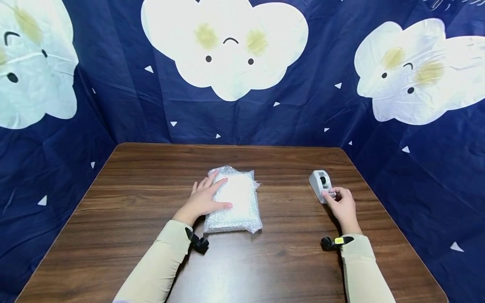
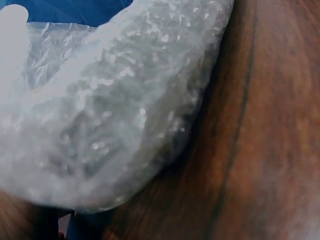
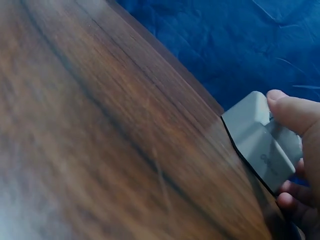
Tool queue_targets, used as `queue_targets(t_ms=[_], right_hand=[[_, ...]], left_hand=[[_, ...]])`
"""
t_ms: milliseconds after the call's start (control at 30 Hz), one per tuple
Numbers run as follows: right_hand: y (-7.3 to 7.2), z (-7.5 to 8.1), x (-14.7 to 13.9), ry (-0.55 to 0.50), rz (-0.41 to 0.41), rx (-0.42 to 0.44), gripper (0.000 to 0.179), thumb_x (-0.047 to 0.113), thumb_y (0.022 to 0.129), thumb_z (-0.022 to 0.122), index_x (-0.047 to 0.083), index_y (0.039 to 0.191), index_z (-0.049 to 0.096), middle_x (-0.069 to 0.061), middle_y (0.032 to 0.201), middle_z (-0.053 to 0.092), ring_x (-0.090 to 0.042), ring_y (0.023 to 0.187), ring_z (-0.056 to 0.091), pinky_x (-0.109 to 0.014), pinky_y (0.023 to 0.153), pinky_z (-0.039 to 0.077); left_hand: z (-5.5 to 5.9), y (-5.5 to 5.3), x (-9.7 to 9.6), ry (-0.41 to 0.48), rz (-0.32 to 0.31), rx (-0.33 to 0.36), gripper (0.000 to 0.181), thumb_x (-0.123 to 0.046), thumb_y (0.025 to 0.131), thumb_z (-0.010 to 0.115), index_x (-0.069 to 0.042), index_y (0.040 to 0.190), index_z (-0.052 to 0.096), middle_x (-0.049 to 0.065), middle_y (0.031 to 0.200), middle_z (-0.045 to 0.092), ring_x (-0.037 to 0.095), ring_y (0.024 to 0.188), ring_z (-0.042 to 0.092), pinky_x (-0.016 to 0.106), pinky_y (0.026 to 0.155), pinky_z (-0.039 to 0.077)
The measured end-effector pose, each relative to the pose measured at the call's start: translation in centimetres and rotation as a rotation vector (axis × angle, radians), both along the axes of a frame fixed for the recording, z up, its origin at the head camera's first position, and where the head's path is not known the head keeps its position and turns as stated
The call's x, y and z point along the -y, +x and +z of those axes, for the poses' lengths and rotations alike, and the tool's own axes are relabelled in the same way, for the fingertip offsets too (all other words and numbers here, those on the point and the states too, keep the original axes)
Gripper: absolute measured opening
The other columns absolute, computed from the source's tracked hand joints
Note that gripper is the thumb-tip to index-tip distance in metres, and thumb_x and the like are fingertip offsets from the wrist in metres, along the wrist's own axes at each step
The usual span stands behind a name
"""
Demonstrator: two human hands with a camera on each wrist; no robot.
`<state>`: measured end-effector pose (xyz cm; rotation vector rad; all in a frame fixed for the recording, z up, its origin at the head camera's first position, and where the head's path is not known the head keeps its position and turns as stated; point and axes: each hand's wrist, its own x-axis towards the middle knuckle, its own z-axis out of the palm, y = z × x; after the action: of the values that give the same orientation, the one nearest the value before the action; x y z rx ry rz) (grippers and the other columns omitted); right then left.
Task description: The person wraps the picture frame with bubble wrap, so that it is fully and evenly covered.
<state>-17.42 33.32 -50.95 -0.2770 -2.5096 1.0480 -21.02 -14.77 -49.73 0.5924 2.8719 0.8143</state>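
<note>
A flat rectangular package in bubble wrap [image 1: 236, 195] lies on the wooden table, its wrapping loose at the edges. My left hand [image 1: 204, 198] rests on its left side with the fingers spread. The crinkled bubble wrap [image 2: 135, 95] fills much of the left wrist view. Off to the right stands a small white tape dispenser [image 1: 317, 185] with a dark hub inside. My right hand [image 1: 342, 207] holds its near end, with the thumb and fingers on either side. In the right wrist view the dispenser [image 3: 257, 145] is partly covered by the thumb [image 3: 290, 110].
The brown wood-grain table [image 1: 280, 256] runs back to a dark blue curtain [image 1: 235, 120] printed with white clouds. Curtain also hangs along the left and right table edges. A black wrist camera [image 1: 197, 242] sits on the left sleeve, another camera [image 1: 335, 242] on the right.
</note>
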Motion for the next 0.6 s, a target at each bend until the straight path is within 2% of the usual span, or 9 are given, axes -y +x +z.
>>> queue_targets(t_ms=[67,133,333,433,600], right_hand=[[0.3,0.1,-0.1,-0.034,-0.009,0.028,0.04,0.027,0.092,0.073,-0.004,0.113,0.06,-0.02,0.106,0.06,-0.021,0.09,0.054,-0.025,0.078,0.041],[0.5,0.2,-0.3,-0.067,-0.034,0.044,0.039,0.029,0.097,0.066,-0.004,0.116,0.056,-0.022,0.106,0.061,-0.023,0.092,0.055,-0.026,0.078,0.042],[1.3,0.7,-0.5,-0.065,-0.108,0.054,0.043,0.032,0.107,0.042,-0.006,0.101,0.06,-0.028,0.105,0.06,-0.04,0.102,0.055,-0.048,0.09,0.041],[1.6,0.9,-0.4,-0.061,-0.109,0.081,0.047,0.031,0.108,0.037,-0.006,0.096,0.064,-0.028,0.107,0.06,-0.044,0.106,0.055,-0.052,0.093,0.04],[2.0,0.8,-0.1,-0.066,-0.118,0.102,0.046,0.029,0.108,0.038,-0.005,0.099,0.068,-0.027,0.115,0.063,-0.045,0.113,0.056,-0.053,0.097,0.04]], left_hand=[[0.0,0.0,0.0,-0.001,-0.002,0.001,0.103,-0.082,0.076,0.064,-0.034,0.16,0.03,0.001,0.171,0.0,0.046,0.152,0.01,0.072,0.116,-0.002],[0.0,0.0,-0.1,-0.002,0.0,0.0,0.103,-0.082,0.076,0.064,-0.034,0.16,0.03,0.0,0.171,0.0,0.045,0.152,0.011,0.071,0.116,-0.002],[-0.2,-0.2,-0.1,-0.002,0.007,-0.014,0.102,-0.084,0.075,0.062,-0.035,0.16,0.03,0.0,0.171,0.0,0.045,0.152,0.011,0.071,0.116,-0.001],[-0.3,-0.2,-0.1,0.001,0.005,-0.012,0.102,-0.084,0.076,0.061,-0.035,0.16,0.031,0.0,0.171,0.0,0.045,0.152,0.011,0.071,0.116,-0.002],[-0.3,-0.1,-0.1,-0.003,0.005,-0.007,0.101,-0.083,0.076,0.061,-0.035,0.16,0.031,0.0,0.171,-0.001,0.044,0.152,0.011,0.071,0.116,-0.002]])
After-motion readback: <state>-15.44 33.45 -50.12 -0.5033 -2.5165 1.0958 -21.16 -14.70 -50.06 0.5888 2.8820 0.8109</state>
